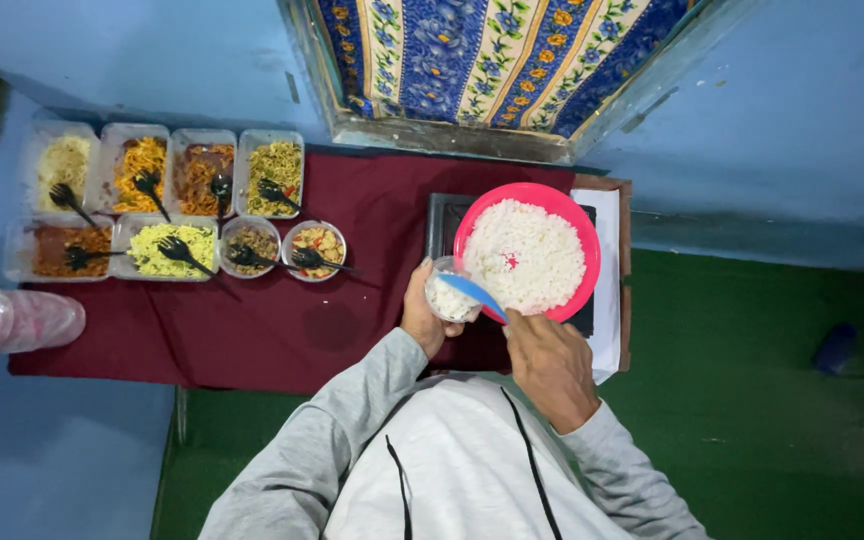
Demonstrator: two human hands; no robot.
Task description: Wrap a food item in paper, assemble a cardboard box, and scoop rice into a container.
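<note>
Head view:

- Left hand (422, 318): grip closed around a small clear cup (449, 292), held at the pink bowl's 8 o'clock rim. The cup already shows a layer of white rice.
- Right hand (550, 362): grip closed on the handle of a blue spoon (472, 292), whose blade lies across the cup's mouth.
- Pink bowl (572, 228): round, heaped with white rice, standing on a dark tray (440, 222) at the table's 3 o'clock end.
- Table (282, 320): draped in a maroon cloth.
- Eight clear containers (167, 205): two rows at the table's 10 o'clock corner, filled with yellow, orange and brown foods, each with a black fork.
- Plastic-covered object (2, 322): at the table's 9 o'clock edge, its kind not clear.
- Patterned blue cloth (492, 60): hanging at 12 o'clock.
- Handling note, as a judgement: keep the cup touching or just under the bowl's rim so stray grains fall back; tip the spoon low over the cup's centre; keep the cup level.
</note>
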